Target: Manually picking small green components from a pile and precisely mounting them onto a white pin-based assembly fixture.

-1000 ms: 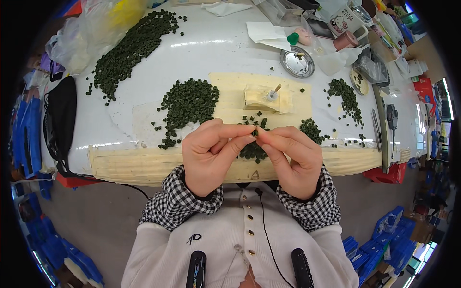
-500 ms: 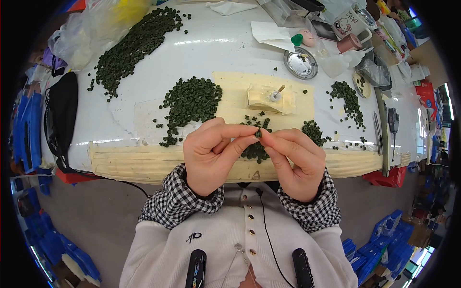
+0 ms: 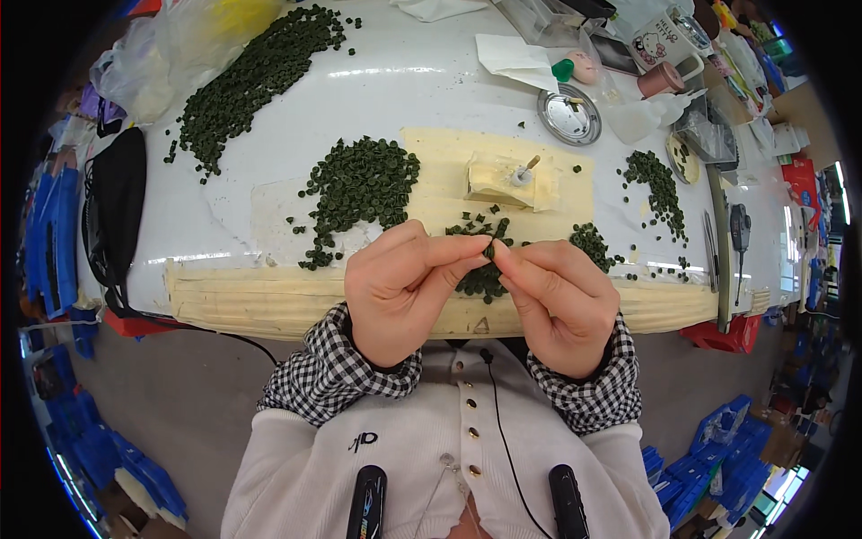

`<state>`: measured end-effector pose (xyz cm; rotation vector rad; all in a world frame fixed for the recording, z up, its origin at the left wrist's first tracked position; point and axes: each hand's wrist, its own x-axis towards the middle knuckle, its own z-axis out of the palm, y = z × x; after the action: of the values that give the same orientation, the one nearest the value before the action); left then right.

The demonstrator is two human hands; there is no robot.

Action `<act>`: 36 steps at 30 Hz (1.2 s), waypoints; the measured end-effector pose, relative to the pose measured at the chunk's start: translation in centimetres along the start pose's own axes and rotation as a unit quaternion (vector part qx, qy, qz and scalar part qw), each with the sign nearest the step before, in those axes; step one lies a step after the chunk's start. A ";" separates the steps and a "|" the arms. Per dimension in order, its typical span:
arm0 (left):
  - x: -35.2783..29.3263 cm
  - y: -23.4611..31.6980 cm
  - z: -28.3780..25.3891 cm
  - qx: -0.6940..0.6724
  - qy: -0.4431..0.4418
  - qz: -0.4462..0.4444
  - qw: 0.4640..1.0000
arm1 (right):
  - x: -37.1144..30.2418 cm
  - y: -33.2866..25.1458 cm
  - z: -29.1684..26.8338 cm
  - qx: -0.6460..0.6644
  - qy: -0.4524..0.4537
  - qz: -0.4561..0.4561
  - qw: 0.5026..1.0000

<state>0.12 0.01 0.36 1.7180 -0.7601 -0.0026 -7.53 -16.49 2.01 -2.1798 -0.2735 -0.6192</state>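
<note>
My left hand [image 3: 404,292] and my right hand [image 3: 561,301] meet above the table's near edge, fingertips pinched together on one small dark green bead [image 3: 489,251]. Just beyond and partly under them lies a small pile of the same green beads [image 3: 480,280]. A larger heap of green beads [image 3: 359,189] sits to the left on the cream mat [image 3: 440,157]. A cream block with a short stick in it [image 3: 503,180] stands on the mat behind my hands.
A long band of green beads [image 3: 247,81] runs across the far left of the white table [image 3: 422,99]; more beads [image 3: 655,184] lie at right. A round metal dish [image 3: 568,115], paper, a mug and clutter sit far right. A black bag [image 3: 117,207] hangs at left.
My hands stay together over the near edge; the fingertips have shifted slightly on the bead. Nothing on the table has moved.
</note>
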 end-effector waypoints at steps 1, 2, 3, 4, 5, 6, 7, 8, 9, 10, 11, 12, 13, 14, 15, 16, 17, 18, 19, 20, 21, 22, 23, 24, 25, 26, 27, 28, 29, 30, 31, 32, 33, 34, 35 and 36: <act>0.0 0.0 0.0 -0.001 -0.001 0.003 1.000 | 0.0 0.1 -0.1 -0.006 -0.003 -0.011 1.000; 0.0 -0.1 0.0 -0.002 -0.002 0.006 1.000 | 0.0 0.2 -0.1 -0.012 -0.006 -0.021 1.000; 0.0 -0.1 0.1 -0.002 -0.003 0.006 1.000 | 0.0 0.3 -0.2 -0.016 -0.009 -0.025 1.000; 0.0 -0.2 0.1 -0.002 -0.005 0.005 1.000 | -0.1 0.3 -0.2 -0.020 -0.011 -0.029 0.999; 0.0 -0.2 0.1 -0.003 -0.007 0.005 1.000 | -0.2 0.4 -0.2 -0.024 -0.014 -0.033 0.999; 0.0 -0.2 0.1 0.000 -0.008 0.002 1.000 | -0.2 0.5 -0.2 -0.026 -0.014 -0.033 0.999; 0.0 -0.2 0.1 0.002 -0.010 -0.001 1.000 | -0.3 0.5 -0.1 -0.028 -0.014 -0.033 0.999; 0.0 -0.2 0.1 0.004 -0.011 -0.004 1.000 | -0.4 0.6 -0.1 -0.030 -0.014 -0.033 0.999; 0.1 -0.1 0.2 0.002 -0.012 -0.017 1.000 | -0.4 0.5 -0.2 -0.024 -0.012 -0.018 0.999; 0.1 0.0 0.3 0.000 -0.012 -0.029 0.999 | -0.4 0.5 -0.3 -0.019 -0.010 -0.002 1.000; 0.1 0.1 0.4 -0.001 -0.013 -0.041 0.999 | -0.5 0.4 -0.4 -0.014 -0.008 0.014 1.000; 0.1 0.0 0.4 0.016 -0.012 -0.038 0.999 | -0.6 0.7 -0.8 -0.036 0.020 0.039 0.998; 0.0 0.0 0.3 0.033 -0.023 -0.038 0.998 | -0.8 1.1 -1.4 -0.057 0.048 0.063 0.995; 0.0 -0.1 0.2 0.051 -0.034 -0.038 0.997 | -0.9 1.5 -2.1 -0.079 0.076 0.087 0.990; 0.0 -0.1 0.1 0.069 -0.046 -0.037 0.996 | -1.1 1.9 -2.7 -0.096 0.114 0.134 0.980; -0.2 -0.3 0.0 0.081 -0.053 -0.042 0.994 | -1.5 2.8 -3.4 -0.129 0.117 0.131 0.976; -0.4 -0.6 -0.1 0.092 -0.059 -0.048 0.993 | -1.8 3.5 -3.9 -0.162 0.120 0.128 0.971; -0.5 -0.7 0.0 0.103 -0.066 -0.054 0.991 | -1.9 3.7 -4.2 -0.184 0.102 0.124 0.970; -0.5 -0.7 0.0 0.107 -0.070 -0.059 0.990 | -2.0 3.8 -4.4 -0.206 0.083 0.120 0.968; -0.5 -0.7 0.1 0.110 -0.073 -0.064 0.989 | -2.0 3.8 -4.5 -0.227 0.064 0.116 0.965; -0.4 -0.6 0.1 0.114 -0.076 -0.068 0.988 | -2.0 3.9 -4.5 -0.241 0.060 0.115 0.962; -0.4 -0.6 0.0 0.107 -0.077 -0.062 0.989 | -2.0 4.1 -4.4 -0.253 0.056 0.113 0.959; -0.3 -0.7 -0.2 0.101 -0.077 -0.056 0.990 | -2.0 4.3 -4.3 -0.266 0.052 0.112 0.956; -0.2 -0.7 -0.4 0.095 -0.079 -0.049 0.991 | -1.9 4.4 -4.2 -0.277 0.044 0.112 0.953; 0.0 -0.4 -0.7 0.010 -0.068 -0.119 0.991 | -1.7 4.4 -4.2 -0.287 0.036 0.112 0.951; 0.2 0.3 -1.1 -0.076 -0.057 -0.187 0.978 | -1.6 4.4 -4.0 -0.297 0.029 0.112 0.948; 0.3 0.6 -1.6 -0.160 -0.045 -0.254 0.953 | -1.5 4.4 -4.0 -0.309 0.024 0.110 0.945; 0.2 -0.6 -2.4 -0.339 -0.046 -0.277 0.898 | -1.5 4.4 -3.9 -0.320 0.020 0.107 0.941; 0.3 -0.6 -2.4 -0.432 -0.003 -0.306 0.849 | -1.4 4.3 -3.7 -0.331 0.015 0.105 0.938; 0.5 -0.5 -2.4 -0.519 0.041 -0.331 0.787 | -1.3 4.2 -3.5 -0.344 0.015 0.102 0.933; 0.5 -0.4 -2.4 -0.599 0.085 -0.351 0.715 | -1.3 4.1 -3.3 -0.357 0.014 0.100 0.929; 0.4 -0.5 -2.6 -0.637 0.085 -0.358 0.678 | -1.2 4.0 -3.0 -0.370 0.014 0.097 0.924; 0.5 -0.3 -2.5 -0.638 0.092 -0.370 0.669 | -1.1 3.8 -2.8 -0.378 0.013 0.095 0.921; 0.7 0.1 -2.4 -0.639 0.098 -0.382 0.660 | -1.1 3.7 -2.6 -0.387 0.011 0.092 0.917; 0.8 0.3 -2.3 -0.640 0.104 -0.394 0.651 | -1.1 3.5 -2.4 -0.396 0.010 0.090 0.914; 0.8 0.2 -2.2 -0.649 0.100 -0.394 0.644 | -1.2 3.6 -2.1 -0.412 0.012 0.081 0.908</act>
<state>1.49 1.55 1.54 0.4580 0.2906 -0.7707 -7.83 -20.35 0.09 -2.9540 0.2394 -0.7514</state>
